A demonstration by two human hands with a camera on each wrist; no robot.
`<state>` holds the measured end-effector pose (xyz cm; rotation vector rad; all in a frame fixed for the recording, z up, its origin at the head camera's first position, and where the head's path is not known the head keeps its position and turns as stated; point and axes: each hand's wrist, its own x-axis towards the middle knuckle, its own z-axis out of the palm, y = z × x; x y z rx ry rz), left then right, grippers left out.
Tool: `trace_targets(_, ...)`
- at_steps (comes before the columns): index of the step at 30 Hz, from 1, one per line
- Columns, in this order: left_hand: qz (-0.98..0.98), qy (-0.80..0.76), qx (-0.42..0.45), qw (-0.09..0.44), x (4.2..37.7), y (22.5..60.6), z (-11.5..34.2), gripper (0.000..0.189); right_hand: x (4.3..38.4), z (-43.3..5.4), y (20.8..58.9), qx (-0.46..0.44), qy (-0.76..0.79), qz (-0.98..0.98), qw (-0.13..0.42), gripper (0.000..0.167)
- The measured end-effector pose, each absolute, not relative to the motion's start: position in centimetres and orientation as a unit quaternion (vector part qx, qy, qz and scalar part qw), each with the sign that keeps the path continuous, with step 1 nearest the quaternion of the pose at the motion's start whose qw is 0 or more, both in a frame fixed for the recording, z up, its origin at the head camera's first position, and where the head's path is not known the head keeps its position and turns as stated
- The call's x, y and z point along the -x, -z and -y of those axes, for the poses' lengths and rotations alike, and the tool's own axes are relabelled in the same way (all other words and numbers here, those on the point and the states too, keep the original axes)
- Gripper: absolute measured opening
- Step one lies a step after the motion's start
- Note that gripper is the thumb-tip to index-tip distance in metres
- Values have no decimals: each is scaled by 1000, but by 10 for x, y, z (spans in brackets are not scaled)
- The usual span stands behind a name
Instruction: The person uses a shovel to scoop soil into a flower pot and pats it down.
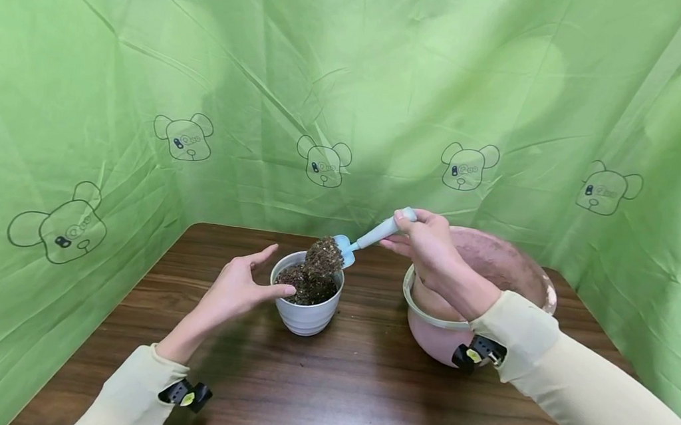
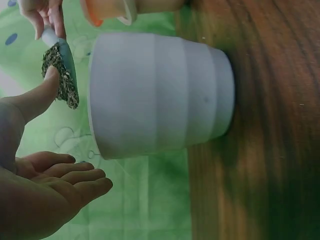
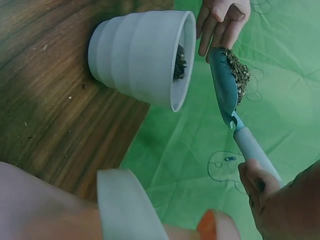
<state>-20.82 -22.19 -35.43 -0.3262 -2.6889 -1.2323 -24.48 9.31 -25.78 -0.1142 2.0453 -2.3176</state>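
Note:
My right hand (image 1: 430, 246) grips the pale handle of a light blue garden trowel (image 1: 383, 232). Its blade bears a heap of dark soil (image 1: 323, 256) and is held above the white ribbed flowerpot (image 1: 306, 318). More soil lies inside the pot, partly hidden under the trowel's load. Close at the pot's left side, my left hand (image 1: 238, 288) has its fingers spread and holds nothing. In the left wrist view the trowel (image 2: 69, 65) is above the rim, and the left palm (image 2: 55, 190) faces up beside the pot (image 2: 160, 95).
A large pink basin (image 1: 439, 337) with a pale rim stands on the right of the wooden table (image 1: 326, 398), under my right forearm. Green cloth (image 1: 351, 73) with printed bear heads hangs round the back and sides. Small crumbs (image 3: 70, 98) lie on the table near the pot.

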Motion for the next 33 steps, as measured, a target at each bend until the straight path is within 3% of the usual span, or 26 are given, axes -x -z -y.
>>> trace_targets(7, 892, 435, 107, 60, 209, 367, 223, 100, 245, -77, 268, 33, 736, -676, -10, 36)
trace_targets(16, 882, 456, 105, 48, 208, 375, 221, 102, 242, -58, 280, 76, 702, -705, -74, 26)
trace_targets(33, 862, 490, 125, 37, 210, 382, 219, 101, 235, -53, 297, 304, 533, -761, -209, 21)
